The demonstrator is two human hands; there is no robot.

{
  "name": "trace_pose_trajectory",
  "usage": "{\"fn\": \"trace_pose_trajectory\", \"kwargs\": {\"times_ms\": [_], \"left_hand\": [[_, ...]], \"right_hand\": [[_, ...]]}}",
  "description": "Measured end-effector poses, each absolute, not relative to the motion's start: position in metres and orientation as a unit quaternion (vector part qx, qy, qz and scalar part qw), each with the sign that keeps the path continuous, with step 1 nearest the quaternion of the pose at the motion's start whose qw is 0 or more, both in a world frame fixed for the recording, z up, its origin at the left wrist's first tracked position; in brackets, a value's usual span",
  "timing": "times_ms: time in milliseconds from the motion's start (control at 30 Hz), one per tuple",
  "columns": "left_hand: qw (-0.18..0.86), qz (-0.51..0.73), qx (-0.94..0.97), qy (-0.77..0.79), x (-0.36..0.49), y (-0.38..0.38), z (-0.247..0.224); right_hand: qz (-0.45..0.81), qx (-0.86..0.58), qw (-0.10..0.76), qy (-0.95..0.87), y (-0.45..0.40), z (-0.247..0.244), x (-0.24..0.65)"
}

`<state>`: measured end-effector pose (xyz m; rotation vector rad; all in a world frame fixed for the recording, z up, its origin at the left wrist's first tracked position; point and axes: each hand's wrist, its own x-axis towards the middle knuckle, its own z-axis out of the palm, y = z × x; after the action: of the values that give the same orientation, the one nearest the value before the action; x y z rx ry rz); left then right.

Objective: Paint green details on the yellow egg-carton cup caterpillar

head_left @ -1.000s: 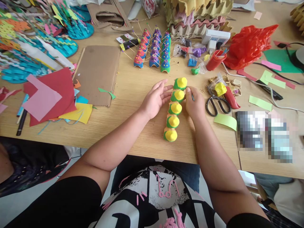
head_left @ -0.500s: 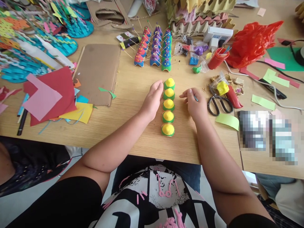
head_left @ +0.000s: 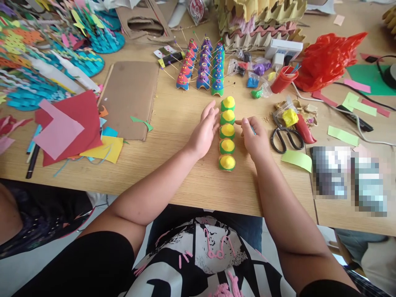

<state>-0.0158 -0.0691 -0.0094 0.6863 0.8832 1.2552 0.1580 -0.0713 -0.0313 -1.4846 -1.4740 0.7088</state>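
A row of several green cups with yellow domed tops (head_left: 227, 131) stands on the wooden table in front of me, running away from my body. At its left side is my left hand (head_left: 204, 131), fingers apart, holding nothing, its fingertips close to the upper part of the row. On the other side my right hand (head_left: 254, 136) has its fingers curled around a thin blue stick (head_left: 253, 130), mostly hidden by the hand. Its index fingertip is beside the middle cups. Beyond the row stand three painted caterpillar-like strips, red (head_left: 186, 68), purple (head_left: 204, 68) and blue-green (head_left: 218, 68).
Black-handled scissors (head_left: 287, 138) and a red cup (head_left: 284, 79) lie to the right, with a red plastic bag (head_left: 328, 62) behind. Cardboard (head_left: 128, 99) and coloured paper (head_left: 72, 123) are at the left, egg trays (head_left: 262, 24) at the back.
The yellow-topped row has shifted to the right and slightly away from me. My left hand has moved right with its fingers more spread, and my right hand is slightly closer to the row.
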Motion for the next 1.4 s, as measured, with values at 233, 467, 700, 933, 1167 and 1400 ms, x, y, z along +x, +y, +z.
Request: {"fn": "trace_pose_trajectory", "kwargs": {"times_ms": [233,467,700,933,1167,1400], "left_hand": [[0.663,0.53,0.277,0.45,-0.026,-0.072,-0.006],[0.705,0.509,0.25,0.425,-0.021,-0.073,-0.004],[0.71,0.526,0.288,0.368,-0.018,-0.061,-0.012],[0.718,0.525,0.274,0.366,-0.018,-0.062,-0.013],[0.688,0.557,0.273,0.376,-0.021,-0.062,-0.019],[0.662,0.573,0.281,0.394,-0.021,-0.061,-0.026]], "right_hand": [[0.258,-0.625,0.438,-0.592,-0.072,-0.027,0.162],[0.284,-0.619,0.429,-0.593,-0.071,-0.028,0.16],[0.296,-0.619,0.432,-0.585,-0.07,-0.032,0.161],[0.258,-0.613,0.446,-0.599,-0.067,-0.037,0.167],[0.173,-0.637,0.383,-0.646,-0.063,-0.041,0.172],[0.119,-0.647,0.304,-0.689,-0.062,-0.055,0.174]]}}
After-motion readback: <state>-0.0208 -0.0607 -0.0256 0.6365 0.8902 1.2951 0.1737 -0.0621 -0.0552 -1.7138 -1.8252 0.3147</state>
